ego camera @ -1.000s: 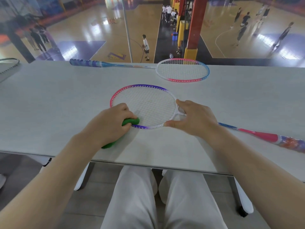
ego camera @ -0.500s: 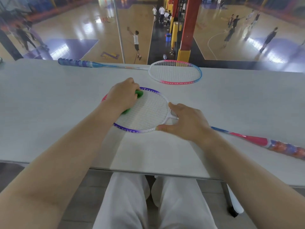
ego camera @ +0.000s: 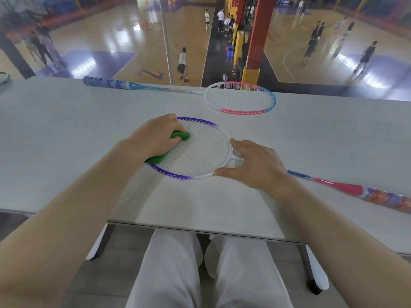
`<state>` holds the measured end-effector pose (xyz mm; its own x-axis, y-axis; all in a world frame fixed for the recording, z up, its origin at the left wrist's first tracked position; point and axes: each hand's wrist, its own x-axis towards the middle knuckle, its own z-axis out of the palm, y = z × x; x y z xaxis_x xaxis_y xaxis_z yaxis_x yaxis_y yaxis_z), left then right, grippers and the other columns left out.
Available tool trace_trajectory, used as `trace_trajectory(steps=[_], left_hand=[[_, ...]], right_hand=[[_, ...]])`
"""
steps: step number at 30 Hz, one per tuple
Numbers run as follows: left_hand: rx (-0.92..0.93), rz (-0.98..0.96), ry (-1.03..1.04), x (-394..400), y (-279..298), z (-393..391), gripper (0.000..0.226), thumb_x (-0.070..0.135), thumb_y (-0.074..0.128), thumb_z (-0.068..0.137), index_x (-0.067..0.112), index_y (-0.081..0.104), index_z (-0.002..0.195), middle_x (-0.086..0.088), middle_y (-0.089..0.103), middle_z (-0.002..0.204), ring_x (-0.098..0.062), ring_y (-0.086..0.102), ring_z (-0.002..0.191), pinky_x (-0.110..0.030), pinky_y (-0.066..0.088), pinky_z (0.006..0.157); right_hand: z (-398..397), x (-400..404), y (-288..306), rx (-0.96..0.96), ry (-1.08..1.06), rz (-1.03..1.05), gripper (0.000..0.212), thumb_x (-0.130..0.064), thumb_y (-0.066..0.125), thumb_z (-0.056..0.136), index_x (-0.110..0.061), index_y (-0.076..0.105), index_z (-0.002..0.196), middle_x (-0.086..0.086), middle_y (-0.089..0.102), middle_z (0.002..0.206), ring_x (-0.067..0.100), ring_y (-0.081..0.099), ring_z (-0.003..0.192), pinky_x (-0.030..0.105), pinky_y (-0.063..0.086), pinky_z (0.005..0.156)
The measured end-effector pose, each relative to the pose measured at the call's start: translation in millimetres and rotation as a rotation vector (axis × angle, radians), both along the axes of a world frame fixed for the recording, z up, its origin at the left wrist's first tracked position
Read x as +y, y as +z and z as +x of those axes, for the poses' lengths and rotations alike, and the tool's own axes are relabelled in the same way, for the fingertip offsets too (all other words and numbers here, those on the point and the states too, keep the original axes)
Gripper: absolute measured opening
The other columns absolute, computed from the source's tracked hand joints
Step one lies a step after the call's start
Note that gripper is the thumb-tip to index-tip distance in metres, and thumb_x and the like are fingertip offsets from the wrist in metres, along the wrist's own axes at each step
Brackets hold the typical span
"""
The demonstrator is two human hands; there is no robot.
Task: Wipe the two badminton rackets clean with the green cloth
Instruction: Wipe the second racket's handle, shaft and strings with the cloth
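Cloth (ego camera: 180, 135) green; near racket (ego camera: 200, 150) purple-white, handle (ego camera: 347, 187) pink; far racket (ego camera: 240, 97) pink-blue, grip (ego camera: 106, 82) blue-striped; table (ego camera: 66, 141) grey.

The left grip (ego camera: 155, 138) hides most of the green cloth (ego camera: 180, 136) and the left rim of the near racket (ego camera: 200, 152); the right grip (ego camera: 255, 165) covers its throat. Its handle end runs off the right edge. Far left of it, a dark hoop (ego camera: 5, 77) is cut off.
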<state>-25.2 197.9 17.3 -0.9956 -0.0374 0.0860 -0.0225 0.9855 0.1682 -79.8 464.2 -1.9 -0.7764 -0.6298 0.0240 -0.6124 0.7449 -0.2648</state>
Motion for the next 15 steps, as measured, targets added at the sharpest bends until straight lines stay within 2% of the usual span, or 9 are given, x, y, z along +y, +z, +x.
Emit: trace_trajectory(steps=[4, 7, 10, 15], left_hand=[[-0.026, -0.003, -0.012, -1.7, -0.3, 43.1, 0.03, 0.03, 0.054, 0.095, 0.031, 0.064, 0.123, 0.012, 0.049, 0.11, -0.012, 0.052, 0.102, -0.034, 0.044, 0.093], [0.026, -0.058, 0.026, 3.8, -5.1, 80.5, 0.031, 0.033, 0.05, 0.096, 0.035, 0.062, 0.124, 0.016, 0.047, 0.109, -0.009, 0.05, 0.102, -0.032, 0.045, 0.085], [0.101, -0.079, 0.041, 9.6, -10.6, 108.3, 0.03, 0.034, 0.048, 0.097, 0.036, 0.062, 0.123, 0.017, 0.049, 0.111, -0.006, 0.049, 0.103, -0.03, 0.045, 0.078], [0.147, -0.116, 0.043, 3.7, -11.2, 92.6, 0.028, 0.031, 0.049, 0.097, 0.036, 0.065, 0.12, 0.016, 0.053, 0.109, -0.009, 0.053, 0.098, -0.03, 0.043, 0.073]], right_hand=[[0.3, -1.1, -0.6, 0.002, -0.006, 0.012, 0.107, -0.091, 0.047, 0.065, -0.032, 0.029, 0.152, -0.018, 0.044, 0.147, 0.007, 0.044, 0.132, 0.029, 0.037, 0.103], [0.1, -0.7, -1.0, 0.005, -0.005, 0.009, 0.105, -0.091, 0.047, 0.065, -0.032, 0.031, 0.151, -0.018, 0.045, 0.146, 0.007, 0.046, 0.131, 0.028, 0.037, 0.101], [0.3, -0.1, -2.2, 0.003, -0.006, -0.015, 0.099, -0.091, 0.047, 0.063, -0.037, 0.037, 0.145, -0.019, 0.052, 0.135, 0.008, 0.051, 0.122, 0.027, 0.038, 0.093], [0.0, -1.0, -3.2, 0.015, -0.009, -0.024, 0.097, -0.089, 0.049, 0.066, -0.035, 0.036, 0.146, -0.017, 0.054, 0.133, 0.009, 0.052, 0.121, 0.026, 0.038, 0.093]])
